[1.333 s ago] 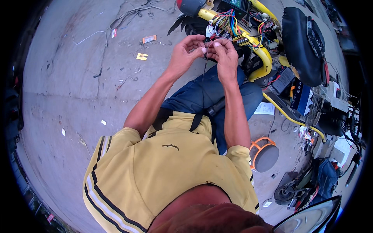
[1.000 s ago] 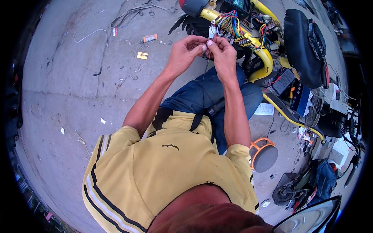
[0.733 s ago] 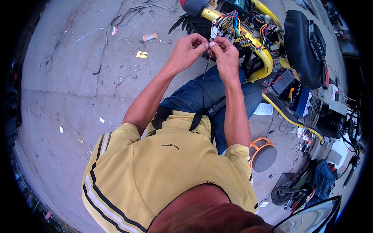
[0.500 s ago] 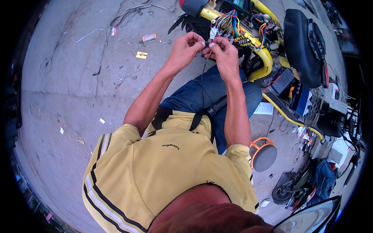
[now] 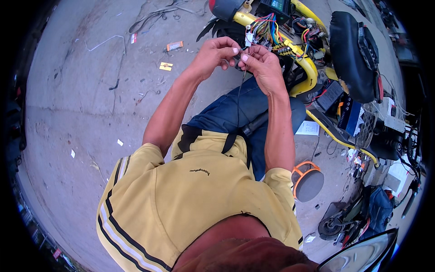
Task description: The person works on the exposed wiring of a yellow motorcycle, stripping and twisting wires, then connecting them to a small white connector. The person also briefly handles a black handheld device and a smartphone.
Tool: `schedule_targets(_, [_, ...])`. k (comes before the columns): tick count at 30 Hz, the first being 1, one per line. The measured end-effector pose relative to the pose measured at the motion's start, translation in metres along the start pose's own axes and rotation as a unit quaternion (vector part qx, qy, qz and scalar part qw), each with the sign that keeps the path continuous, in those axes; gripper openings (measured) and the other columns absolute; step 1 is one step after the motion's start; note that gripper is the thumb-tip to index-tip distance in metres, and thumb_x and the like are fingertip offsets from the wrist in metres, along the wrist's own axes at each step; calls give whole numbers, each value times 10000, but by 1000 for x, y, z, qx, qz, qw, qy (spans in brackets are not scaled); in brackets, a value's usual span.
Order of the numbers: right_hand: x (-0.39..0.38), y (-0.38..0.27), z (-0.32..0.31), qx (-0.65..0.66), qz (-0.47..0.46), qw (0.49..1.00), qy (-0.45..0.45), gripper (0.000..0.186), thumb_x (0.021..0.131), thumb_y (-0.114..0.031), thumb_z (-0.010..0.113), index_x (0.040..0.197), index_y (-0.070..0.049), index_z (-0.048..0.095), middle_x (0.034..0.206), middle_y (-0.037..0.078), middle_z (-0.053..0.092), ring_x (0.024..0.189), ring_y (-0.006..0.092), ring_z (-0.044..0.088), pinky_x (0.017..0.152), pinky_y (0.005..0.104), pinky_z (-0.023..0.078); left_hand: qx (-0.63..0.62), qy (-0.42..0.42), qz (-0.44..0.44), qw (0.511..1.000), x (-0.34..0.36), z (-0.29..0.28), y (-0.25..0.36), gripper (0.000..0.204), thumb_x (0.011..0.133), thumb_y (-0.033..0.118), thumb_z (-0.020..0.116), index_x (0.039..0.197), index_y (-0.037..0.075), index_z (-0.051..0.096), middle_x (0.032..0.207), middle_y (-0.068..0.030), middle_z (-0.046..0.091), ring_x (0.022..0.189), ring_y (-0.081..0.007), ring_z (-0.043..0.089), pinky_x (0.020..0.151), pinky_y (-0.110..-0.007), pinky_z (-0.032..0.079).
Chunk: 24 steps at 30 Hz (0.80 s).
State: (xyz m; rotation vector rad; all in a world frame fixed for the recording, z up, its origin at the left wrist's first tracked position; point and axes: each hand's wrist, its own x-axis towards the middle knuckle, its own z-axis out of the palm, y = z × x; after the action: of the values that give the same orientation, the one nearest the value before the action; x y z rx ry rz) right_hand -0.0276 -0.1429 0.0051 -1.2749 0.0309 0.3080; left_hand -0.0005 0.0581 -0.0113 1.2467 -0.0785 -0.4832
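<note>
My left hand (image 5: pixel 215 55) pinches a thin wire between thumb and forefinger, its other fingers curled. Close beside it, my right hand (image 5: pixel 266 68) is closed on a thin dark wire (image 5: pixel 239 93), which hangs from the fingertips across my lap. The exact wire ends between the fingers are too small to make out. Just above the fingertips is a white plug connector (image 5: pixel 248 38) on a bundle of coloured wires (image 5: pixel 267 27). This bundle runs along the yellow tube frame (image 5: pixel 309 75) of a partly stripped vehicle.
A black seat (image 5: pixel 351 54) stands beyond the frame at the right. An orange-legged round stool (image 5: pixel 310 185) is near my right elbow. On the concrete floor lie an orange packet (image 5: pixel 174 46), a yellow card (image 5: pixel 166 66) and a grey strap (image 5: pixel 154 16). A dark box (image 5: pixel 275 10) sits on the frame.
My fingertips have drawn slightly apart and shifted a little. My right hand has turned slightly and moved right and down. The wire still hangs below it.
</note>
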Motion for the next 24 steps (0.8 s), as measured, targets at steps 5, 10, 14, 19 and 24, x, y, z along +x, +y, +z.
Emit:
schedule_targets(5, [-1, 2, -3, 72, 6, 997, -33, 242, 937, -37, 755, 1149, 11, 649, 995, 76, 711, 872, 144, 696, 790, 298, 560, -97, -30, -42, 994, 7, -5, -3, 147, 988, 128, 684, 1073, 10, 705, 927, -56, 723, 761, -118, 685, 618, -240, 552])
schedule_targets(10, [0, 5, -1, 58, 4, 998, -12, 221, 918, -12, 752, 1112, 10, 646, 974, 73, 708, 844, 141, 691, 759, 282, 548, -99, -66, -61, 991, 17, -13, -3, 166, 970, 124, 692, 1073, -5, 706, 925, -70, 738, 800, -132, 721, 689, -259, 608])
schedule_targets(14, [-2, 2, 6, -19, -18, 1000, 17, 195, 922, 6, 745, 1078, -4, 629, 962, 81, 704, 823, 141, 684, 737, 275, 548, -64, -81, -64, 993, 23, -18, 2, 161, 958, 116, 697, 1066, -3, 711, 924, -70, 745, 809, -133, 737, 716, -257, 620])
schedule_targets(19, [-3, 6, 5, 51, -27, 998, 31, 193, 919, 6, 739, 1074, 1, 622, 952, 82, 704, 792, 138, 676, 715, 268, 529, -99, -114, -81, 985, 29, -18, 4, 123, 960, 65, 682, 1050, -6, 726, 933, -80, 739, 808, -136, 723, 744, -255, 615])
schedule_targets(24, [-4, 21, 10, 175, -72, 980, 64, 191, 944, 14, 716, 1095, 4, 600, 936, 89, 699, 777, 154, 679, 716, 279, 541, -119, -123, -49, 984, 32, -16, -10, 138, 955, 77, 725, 1069, 0, 730, 958, -59, 743, 840, -115, 720, 762, -248, 602])
